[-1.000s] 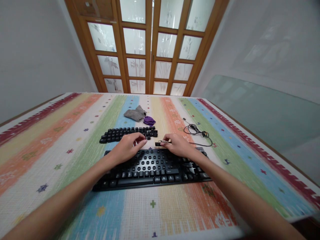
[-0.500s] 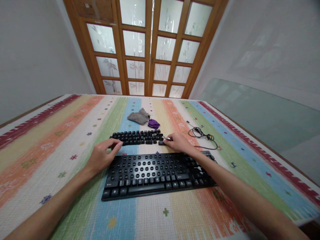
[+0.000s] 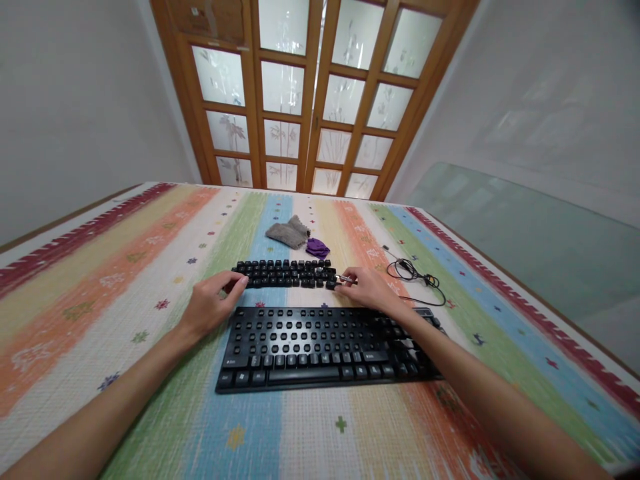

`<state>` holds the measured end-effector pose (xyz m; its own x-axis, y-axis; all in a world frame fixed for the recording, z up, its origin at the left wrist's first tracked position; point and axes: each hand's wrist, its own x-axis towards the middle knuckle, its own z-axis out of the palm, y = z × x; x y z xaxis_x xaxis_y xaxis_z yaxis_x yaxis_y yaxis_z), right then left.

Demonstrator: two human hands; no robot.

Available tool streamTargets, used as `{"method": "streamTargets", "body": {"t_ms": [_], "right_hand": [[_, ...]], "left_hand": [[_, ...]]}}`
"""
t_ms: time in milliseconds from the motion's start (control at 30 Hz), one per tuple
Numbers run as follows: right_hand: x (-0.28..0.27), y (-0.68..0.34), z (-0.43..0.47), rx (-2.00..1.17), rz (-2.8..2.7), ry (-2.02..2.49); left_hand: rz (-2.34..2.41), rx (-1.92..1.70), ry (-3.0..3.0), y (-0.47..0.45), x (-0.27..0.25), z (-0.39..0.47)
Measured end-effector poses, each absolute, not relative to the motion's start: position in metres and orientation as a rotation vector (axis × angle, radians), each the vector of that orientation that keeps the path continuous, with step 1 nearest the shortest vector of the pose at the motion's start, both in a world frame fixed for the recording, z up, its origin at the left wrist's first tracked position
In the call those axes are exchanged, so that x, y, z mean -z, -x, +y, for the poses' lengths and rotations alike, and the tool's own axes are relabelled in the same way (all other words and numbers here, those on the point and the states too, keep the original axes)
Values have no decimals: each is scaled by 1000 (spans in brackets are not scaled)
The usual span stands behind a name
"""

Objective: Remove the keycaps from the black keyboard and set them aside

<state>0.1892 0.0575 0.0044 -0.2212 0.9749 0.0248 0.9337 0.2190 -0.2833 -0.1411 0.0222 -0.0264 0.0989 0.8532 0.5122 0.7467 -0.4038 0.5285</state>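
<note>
Across the tabletop (image 3: 300, 433), clamps right fingers (image 3: 353, 292) on metal tool (image 3: 343, 277), rests left fingers (image 3: 240, 287), unclear if gripping, by loose keycaps (image 3: 280, 273), with keyboard (image 3: 305, 348) uncapped above, capped below.

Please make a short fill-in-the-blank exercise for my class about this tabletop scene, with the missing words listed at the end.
1. The grey cloth lies beside a smaller cloth coloured ____.
2. The slim metallic tool is held in the person's ____ hand.
3. Of the keyboard and the loose keycaps, the one nearer the person is the ____.
4. From the person's view, the grey cloth is to the ____ of the smaller cloth.

Missing words: purple; right; keyboard; left.
</note>
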Motion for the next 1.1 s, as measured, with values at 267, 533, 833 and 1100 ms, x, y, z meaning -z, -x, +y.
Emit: {"method": "streamTargets", "body": {"t_ms": [267,533,833,1100], "right_hand": [[-1,-186,55,-316,-2283,1788],[-2,-181,57,-317,-2279,1748],[-21,-168,41,-510,-2313,1488],[-32,-126,-1,-644,-2575,1093]], "left_hand": [[1567,-1226,-2294,145,29,25],[1456,-1186,-2406,156,23,26],[1359,-819,-2476,160,26,28],[1340,-539,-2319,159,15,24]]}}
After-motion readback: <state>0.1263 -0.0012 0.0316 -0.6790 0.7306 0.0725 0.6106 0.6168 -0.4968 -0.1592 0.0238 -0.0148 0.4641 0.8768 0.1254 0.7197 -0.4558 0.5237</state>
